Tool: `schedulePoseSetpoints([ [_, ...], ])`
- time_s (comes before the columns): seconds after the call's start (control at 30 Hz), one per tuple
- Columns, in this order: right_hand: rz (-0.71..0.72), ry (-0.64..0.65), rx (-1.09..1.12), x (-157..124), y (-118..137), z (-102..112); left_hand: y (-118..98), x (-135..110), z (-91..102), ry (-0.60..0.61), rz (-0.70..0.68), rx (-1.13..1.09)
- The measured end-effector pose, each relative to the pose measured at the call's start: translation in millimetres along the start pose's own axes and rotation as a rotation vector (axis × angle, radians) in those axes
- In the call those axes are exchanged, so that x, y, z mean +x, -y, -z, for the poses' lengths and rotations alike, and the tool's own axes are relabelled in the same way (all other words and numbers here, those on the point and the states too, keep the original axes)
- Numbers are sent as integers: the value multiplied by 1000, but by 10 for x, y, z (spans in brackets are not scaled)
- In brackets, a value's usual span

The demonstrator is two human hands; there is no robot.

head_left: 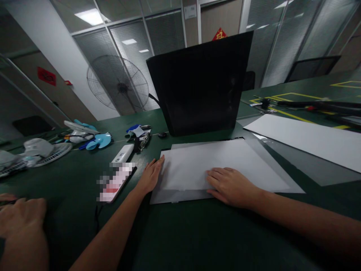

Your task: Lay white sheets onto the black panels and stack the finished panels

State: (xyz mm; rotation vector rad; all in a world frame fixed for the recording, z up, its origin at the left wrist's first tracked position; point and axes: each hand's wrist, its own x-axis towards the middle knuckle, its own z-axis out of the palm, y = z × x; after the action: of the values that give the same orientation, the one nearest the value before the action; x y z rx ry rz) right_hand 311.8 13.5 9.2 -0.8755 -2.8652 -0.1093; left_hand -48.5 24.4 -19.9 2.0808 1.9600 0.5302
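Several thin white and translucent sheets lie stacked on the green table, their edges not quite lined up. At the left edge of the stack rests my left hand, its fingers stretched out along the border. My right hand lies flat on the front part of the top sheet, palm down, fingers extended. Neither hand grips anything. A dark strip shows along the back edge of the stack. Behind it stands a large black panel, upright and leaning slightly.
On the right lies a white board over a translucent sheet. Left of my hand are a phone, a white device and a blue fan. Another person's hand is at far left.
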Motion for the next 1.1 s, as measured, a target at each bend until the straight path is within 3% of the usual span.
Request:
schedulePoseSetpoints([
  [0.23,169,53,161,-24,-43,12,0,-7,1,115,-38,110],
  [0.47,183,120,238,-16,-103,13,-46,-42,23,137,-97,135],
  [0.67,183,83,314,-1,-148,36,-27,-55,55,169,-143,145],
  [0.77,10,-55,257,-12,-574,44,9,-44,24,176,-143,166],
  [0.9,-566,-220,-91,-330,-1626,45,45,-15,-24,148,-131,153],
  [1.0,-816,-218,-174,-767,-2292,36,53,7,-43,116,-121,139],
  [1.1,-977,-167,-166,-1106,-2595,5,44,17,-49,57,-87,121],
])
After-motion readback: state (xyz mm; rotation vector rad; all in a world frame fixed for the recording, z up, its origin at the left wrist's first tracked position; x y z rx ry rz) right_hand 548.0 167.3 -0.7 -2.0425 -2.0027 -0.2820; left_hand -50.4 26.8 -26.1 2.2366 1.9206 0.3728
